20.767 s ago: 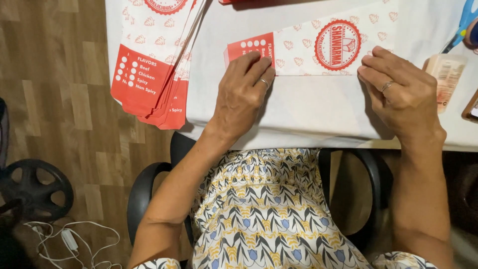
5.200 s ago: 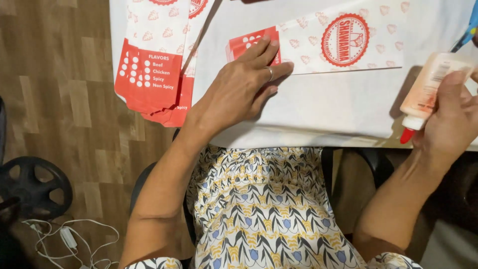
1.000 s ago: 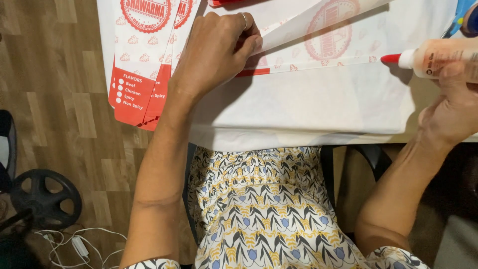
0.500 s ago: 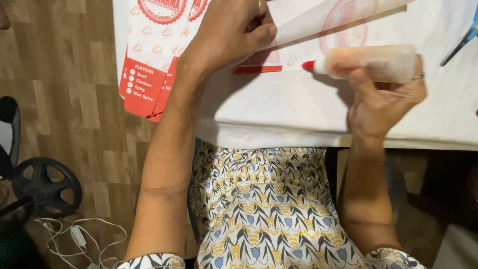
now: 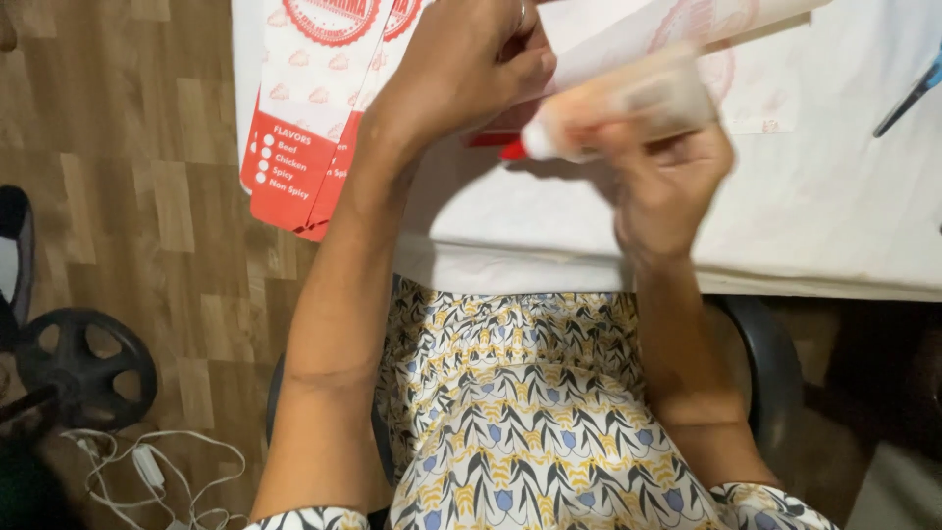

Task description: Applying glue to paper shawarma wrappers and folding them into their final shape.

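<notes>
My left hand (image 5: 461,64) pinches the lifted flap of a white paper bag (image 5: 677,25) with a red round print, holding it up off the white table (image 5: 805,216). My right hand (image 5: 667,177) grips a pale glue bottle (image 5: 628,103) lying sideways, blurred by motion. Its red tip (image 5: 512,150) points left and sits right under my left hand, at the bag's red edge. Part of the bag is hidden behind both hands.
A stack of flat red and white paper bags (image 5: 314,108) overhangs the table's left edge. A blue-handled tool (image 5: 913,93) lies at the far right. Below left on the wooden floor are a black wheel (image 5: 83,368) and white cables (image 5: 147,471).
My right hand has carried the glue bottle leftward until its tip reaches the bag edge beneath my left hand. My left hand keeps the flap lifted.
</notes>
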